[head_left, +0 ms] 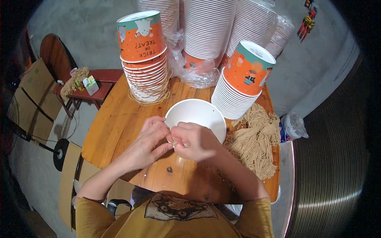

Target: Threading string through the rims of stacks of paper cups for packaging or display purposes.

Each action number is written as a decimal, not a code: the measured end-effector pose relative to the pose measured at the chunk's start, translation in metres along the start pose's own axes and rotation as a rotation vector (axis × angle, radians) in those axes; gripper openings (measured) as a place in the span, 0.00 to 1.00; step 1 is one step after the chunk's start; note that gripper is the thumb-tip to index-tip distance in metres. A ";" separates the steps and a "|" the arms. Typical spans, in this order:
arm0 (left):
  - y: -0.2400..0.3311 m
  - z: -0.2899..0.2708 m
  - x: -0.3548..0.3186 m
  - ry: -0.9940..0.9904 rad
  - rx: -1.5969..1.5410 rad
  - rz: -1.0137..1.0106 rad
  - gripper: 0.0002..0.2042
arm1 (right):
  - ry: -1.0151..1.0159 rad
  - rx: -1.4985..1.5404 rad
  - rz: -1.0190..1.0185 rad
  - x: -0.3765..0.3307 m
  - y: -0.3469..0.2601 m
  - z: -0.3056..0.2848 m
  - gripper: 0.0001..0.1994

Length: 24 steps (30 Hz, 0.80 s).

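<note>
From my end of the feed, I had both hands together at the near-left rim of a white bucket (200, 113), which sat mouth up on the wooden counter (115, 131), right in front of the wearer. The left hand (152, 141) reached the rim with its fingers bent and its thumb low; the right hand (191, 139) curled inward just beside it. Between their fingertips I caught a small pale bit (174, 143), too tiny to identify, and I could not tell how firmly either hand gripped it or the rim.

Beyond the bucket, to the left, stood an upside-down bucket stack (139, 41), orange on top, with thin cords (149, 89) looped about its lower part. Another orange-topped stack (244, 75) leaned on the right, near a heap of tan cord (256, 142). Taller white stacks (208, 27) rose behind, some in clear plastic.
</note>
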<state>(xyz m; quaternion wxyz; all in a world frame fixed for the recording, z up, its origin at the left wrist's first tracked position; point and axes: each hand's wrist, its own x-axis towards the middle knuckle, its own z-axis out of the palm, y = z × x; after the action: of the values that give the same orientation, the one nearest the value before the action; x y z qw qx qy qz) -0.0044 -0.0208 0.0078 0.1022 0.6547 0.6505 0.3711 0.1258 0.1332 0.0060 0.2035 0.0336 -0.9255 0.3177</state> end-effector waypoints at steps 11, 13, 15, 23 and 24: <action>-0.001 0.009 0.003 0.060 0.057 -0.102 0.07 | 0.001 -0.044 0.067 -0.007 0.001 -0.009 0.05; 0.000 0.012 0.003 0.096 0.058 -0.156 0.06 | 0.023 -0.064 0.079 -0.009 0.001 -0.011 0.05; 0.003 0.012 0.006 0.081 0.016 -0.198 0.06 | 0.050 -0.087 0.099 -0.012 0.002 -0.013 0.05; 0.008 0.011 0.008 0.022 0.100 -0.061 0.04 | 0.052 -0.412 0.052 -0.014 0.016 -0.019 0.07; 0.012 0.009 0.008 0.055 0.213 0.019 0.05 | 0.055 -0.412 0.054 -0.014 0.017 -0.020 0.07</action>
<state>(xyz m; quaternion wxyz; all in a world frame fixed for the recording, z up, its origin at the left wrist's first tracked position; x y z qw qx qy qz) 0.0096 -0.0122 0.0113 0.0107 0.6574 0.6828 0.3185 0.1427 0.1577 0.0055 0.2225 -0.0424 -0.9656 0.1279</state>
